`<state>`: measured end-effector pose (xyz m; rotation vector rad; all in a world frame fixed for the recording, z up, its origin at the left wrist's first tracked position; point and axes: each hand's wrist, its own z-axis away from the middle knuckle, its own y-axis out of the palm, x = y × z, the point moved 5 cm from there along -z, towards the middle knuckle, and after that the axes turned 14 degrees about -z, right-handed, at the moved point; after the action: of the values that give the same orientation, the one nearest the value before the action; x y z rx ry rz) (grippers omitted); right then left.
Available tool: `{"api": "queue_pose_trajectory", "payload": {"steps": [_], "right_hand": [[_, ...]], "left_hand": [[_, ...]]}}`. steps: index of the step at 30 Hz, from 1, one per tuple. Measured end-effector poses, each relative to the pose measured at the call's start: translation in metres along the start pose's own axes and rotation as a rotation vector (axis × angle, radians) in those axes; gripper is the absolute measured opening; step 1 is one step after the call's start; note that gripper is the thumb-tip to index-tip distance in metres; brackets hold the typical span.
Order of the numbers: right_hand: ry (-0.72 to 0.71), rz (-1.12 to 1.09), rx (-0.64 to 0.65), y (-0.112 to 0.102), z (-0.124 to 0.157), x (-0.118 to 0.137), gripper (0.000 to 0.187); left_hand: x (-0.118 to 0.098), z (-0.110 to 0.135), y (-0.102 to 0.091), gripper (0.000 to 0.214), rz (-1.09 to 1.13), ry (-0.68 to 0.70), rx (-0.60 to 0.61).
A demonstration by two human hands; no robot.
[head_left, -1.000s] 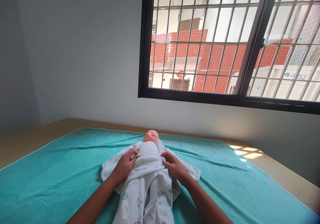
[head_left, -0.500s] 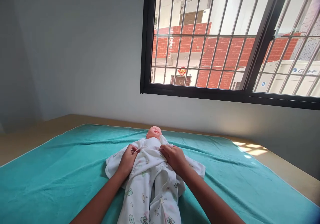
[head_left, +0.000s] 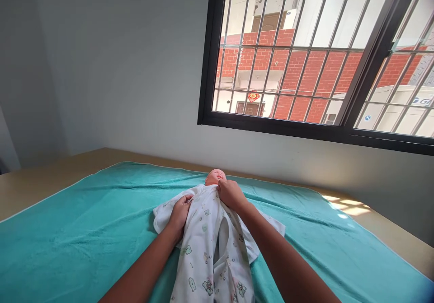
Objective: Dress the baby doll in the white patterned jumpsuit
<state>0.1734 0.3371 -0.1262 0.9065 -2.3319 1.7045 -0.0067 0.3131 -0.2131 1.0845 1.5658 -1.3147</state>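
A baby doll (head_left: 215, 175) lies on its back, its head toward the wall. White printed baby pants (head_left: 200, 244) cover its front, the waistband reaching up close to its neck. Under them a white shirt (head_left: 165, 212) spreads its sleeves out to both sides. My right hand (head_left: 232, 194) is closed on the waistband at the right, just below the doll's chin. Against the left side of the waist, my left hand (head_left: 181, 212) has its fingers curled on the edge of the pants. The doll's body is hidden beneath the clothes.
A teal cloth (head_left: 101, 221) with a few creases covers most of the wooden surface (head_left: 20, 188). Behind it stands a pale wall (head_left: 135, 90). A dark-framed window (head_left: 271, 130) with metal bars is at the upper right. Sunlight patches fall on the right edge.
The waistband has been drawn up from the doll's chest toward its neck, my right hand rising with it. My left hand stays at the waist's side. The view has shifted slightly left.
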Motion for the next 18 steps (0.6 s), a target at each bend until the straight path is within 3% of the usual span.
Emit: {"api": "queue_pose_trajectory", "payload": {"steps": [5,11,18], "right_hand": [[0.077,-0.209,-0.107,0.01,0.018,-0.027,0.019],[0.077,-0.586,-0.171,0.017,0.07,-0.065,0.034],[0.189,-0.879,0.031,0.026,0.098,-0.084,0.032]], "left_hand": [[-0.003,0.002,-0.016,0.014,-0.2,0.044,-0.019],[-0.01,0.011,-0.007,0.012,-0.408,0.14,0.068],[-0.026,0.016,-0.007,0.016,-0.444,0.12,0.224]]}}
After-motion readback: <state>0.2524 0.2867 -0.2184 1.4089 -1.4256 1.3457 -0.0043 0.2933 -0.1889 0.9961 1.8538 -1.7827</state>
